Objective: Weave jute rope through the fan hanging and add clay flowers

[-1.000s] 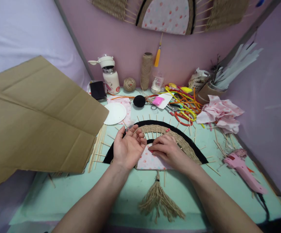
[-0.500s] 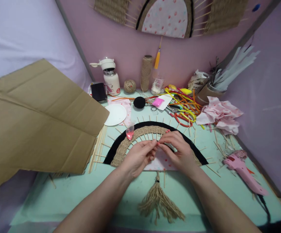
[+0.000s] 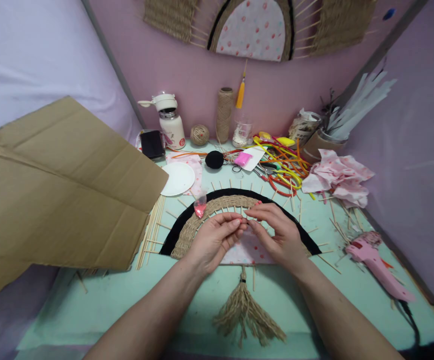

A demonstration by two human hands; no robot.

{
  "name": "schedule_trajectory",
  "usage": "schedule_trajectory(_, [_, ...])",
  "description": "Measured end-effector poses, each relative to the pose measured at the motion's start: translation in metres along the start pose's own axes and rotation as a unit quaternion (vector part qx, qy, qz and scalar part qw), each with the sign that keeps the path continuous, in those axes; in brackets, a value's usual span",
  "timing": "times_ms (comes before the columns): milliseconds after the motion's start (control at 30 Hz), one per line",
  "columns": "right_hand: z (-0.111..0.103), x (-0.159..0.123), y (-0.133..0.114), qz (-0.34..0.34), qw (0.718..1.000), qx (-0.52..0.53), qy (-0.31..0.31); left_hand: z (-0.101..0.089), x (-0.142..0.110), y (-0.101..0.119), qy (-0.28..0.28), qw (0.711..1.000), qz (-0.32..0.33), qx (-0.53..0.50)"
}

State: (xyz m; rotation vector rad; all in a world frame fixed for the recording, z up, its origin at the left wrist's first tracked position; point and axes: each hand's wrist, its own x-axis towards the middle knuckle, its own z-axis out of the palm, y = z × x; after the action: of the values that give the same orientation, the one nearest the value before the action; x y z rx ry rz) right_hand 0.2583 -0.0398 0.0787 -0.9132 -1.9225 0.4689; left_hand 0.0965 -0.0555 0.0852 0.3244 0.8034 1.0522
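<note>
My left hand (image 3: pixel 216 240) is closed, thumb and fingertips pinched together over the middle of a half-round woven piece. Between these fingertips is something tiny, possibly reddish, too small to name. Close against it, the thumb and fingers of my right hand (image 3: pixel 280 231) are bent in a pinch, and what they hold cannot be made out. The piece under both hands has a black outer band (image 3: pixel 235 192), a woven twine band (image 3: pixel 221 202), thin sticks and a spotted cloth centre (image 3: pixel 245 249). A small clear bag with pink-red contents (image 3: pixel 199 207) lies on its left part. A twine tassel (image 3: pixel 245 312) hangs below.
Cardboard (image 3: pixel 70 190) covers the left side, beside thin sticks (image 3: pixel 151 235) and a white disc (image 3: pixel 178 178). A pink glue gun (image 3: pixel 380 265) lies right, near crumpled cloth (image 3: pixel 339 175). Behind stand a bottle (image 3: pixel 172 127), a twine spool (image 3: pixel 224 116) and coloured cords (image 3: pixel 288 165).
The left fingers have straightened a little and the right thumb and forefinger have drawn slightly apart from them. The view has shifted slightly; the woven piece stays in place.
</note>
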Motion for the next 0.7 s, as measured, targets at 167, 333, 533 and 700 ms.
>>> schedule_trajectory(167, [0.0022,-0.0005,-0.0001,-0.005,1.000,0.009,0.001,-0.0001,0.0013,-0.0003,-0.001,0.999,0.034,-0.014])
schedule_trajectory(333, [0.0015,0.0000,0.0002,0.008,1.000,-0.002,0.010,-0.0016,0.0025,0.0003,-0.012,0.999,0.023,-0.039])
schedule_trajectory(533, [0.0028,-0.0004,-0.0003,0.004,1.000,0.013,0.020,-0.0012,-0.0002,0.0014,-0.033,0.999,-0.014,-0.037])
schedule_trajectory(700, [0.0034,-0.0004,-0.0028,0.001,0.999,0.026,0.025,0.0003,0.0005,0.0017,-0.010,0.998,-0.018,-0.067])
